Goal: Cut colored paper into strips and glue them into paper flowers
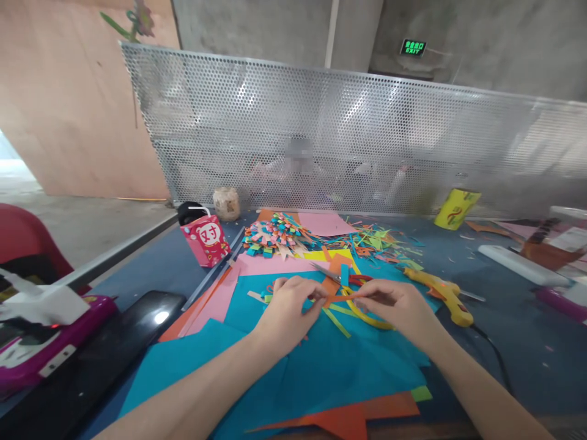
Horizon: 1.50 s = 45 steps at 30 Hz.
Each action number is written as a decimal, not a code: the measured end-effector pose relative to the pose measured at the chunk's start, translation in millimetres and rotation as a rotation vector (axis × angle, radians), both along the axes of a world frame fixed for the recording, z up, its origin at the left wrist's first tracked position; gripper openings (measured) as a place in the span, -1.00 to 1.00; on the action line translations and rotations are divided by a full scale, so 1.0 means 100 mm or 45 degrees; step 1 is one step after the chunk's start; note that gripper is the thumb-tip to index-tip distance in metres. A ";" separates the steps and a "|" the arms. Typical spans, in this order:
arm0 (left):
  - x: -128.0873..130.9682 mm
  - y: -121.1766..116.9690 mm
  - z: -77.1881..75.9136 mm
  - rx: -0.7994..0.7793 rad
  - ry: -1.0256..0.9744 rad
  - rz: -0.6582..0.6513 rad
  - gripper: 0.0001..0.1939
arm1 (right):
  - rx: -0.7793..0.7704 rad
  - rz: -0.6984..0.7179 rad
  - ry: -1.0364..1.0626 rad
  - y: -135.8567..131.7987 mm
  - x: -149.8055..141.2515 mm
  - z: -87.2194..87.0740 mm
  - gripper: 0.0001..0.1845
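Observation:
An orange paper strip (340, 298) is stretched between my two hands, just above sheets of blue paper (321, 360). My left hand (293, 305) pinches its left end, fingers closed. The right end sits between the thumb and fingers of my right hand (394, 304). Scissors with red and yellow handles (367, 315) lie directly behind and under the strip, blades pointing up to the left. Thin green paper strips (337, 322) rest on the blue paper below my hands. Some small coloured pieces by my left hand are partly hidden.
Farther back lies a pile of multicoloured paper pieces (275, 235) beside green and orange scraps (380, 241). A yellow glue gun (443, 293) is at right, its cord running forward. A red drink carton (206, 239), a phone (151, 311) and a purple power strip (55, 354) stand left. Perforated metal panel (293, 122) behind.

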State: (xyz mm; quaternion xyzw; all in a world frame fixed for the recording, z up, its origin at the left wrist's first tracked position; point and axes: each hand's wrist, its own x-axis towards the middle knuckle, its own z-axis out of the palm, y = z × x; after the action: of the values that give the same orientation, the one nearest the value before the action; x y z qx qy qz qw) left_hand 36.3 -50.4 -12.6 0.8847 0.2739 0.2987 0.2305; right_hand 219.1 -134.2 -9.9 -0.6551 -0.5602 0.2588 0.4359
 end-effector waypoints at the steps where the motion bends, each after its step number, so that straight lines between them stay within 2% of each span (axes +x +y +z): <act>1: -0.01 0.00 0.01 -0.014 -0.009 0.015 -0.89 | -0.010 -0.016 0.017 0.00 -0.01 0.01 -0.81; 5: -0.04 -0.03 0.06 -0.098 -0.073 0.012 -0.86 | -0.118 0.027 0.101 -0.01 -0.07 0.06 -0.79; 10: -0.05 -0.06 0.09 -0.307 -0.236 -0.141 -0.71 | -0.114 0.113 0.148 0.00 -0.20 0.10 -0.75; 17: 0.00 0.00 -0.01 -0.488 -0.197 -0.127 -0.71 | -0.087 0.143 0.069 0.03 -0.29 0.06 -0.79; 25: -0.04 -0.05 0.00 -0.225 -0.165 -0.182 -0.59 | 0.077 0.108 -0.277 0.03 -0.36 0.01 -0.84; 28: -0.04 -0.06 0.00 -0.243 -0.174 -0.192 -0.53 | 0.127 0.073 -0.354 0.03 -0.38 0.03 -0.86; 32: -0.05 -0.07 0.01 -0.298 -0.126 -0.156 -0.58 | 0.117 0.064 -0.390 0.03 -0.39 0.03 -0.86; 39: -0.08 -0.07 0.01 -0.253 -0.088 -0.143 -0.52 | 0.245 0.114 -0.564 0.05 -0.41 -0.01 -0.87; 45: -0.08 -0.11 0.02 -0.300 -0.164 -0.079 -0.47 | 0.338 0.060 -0.564 0.09 -0.48 0.02 -0.86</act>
State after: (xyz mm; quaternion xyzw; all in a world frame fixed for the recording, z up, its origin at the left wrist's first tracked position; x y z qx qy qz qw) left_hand 28.3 -61.8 -10.7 0.8386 0.2641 0.3134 0.3589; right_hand 171.1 -125.4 -7.6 -0.6196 -0.6862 0.0431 0.3786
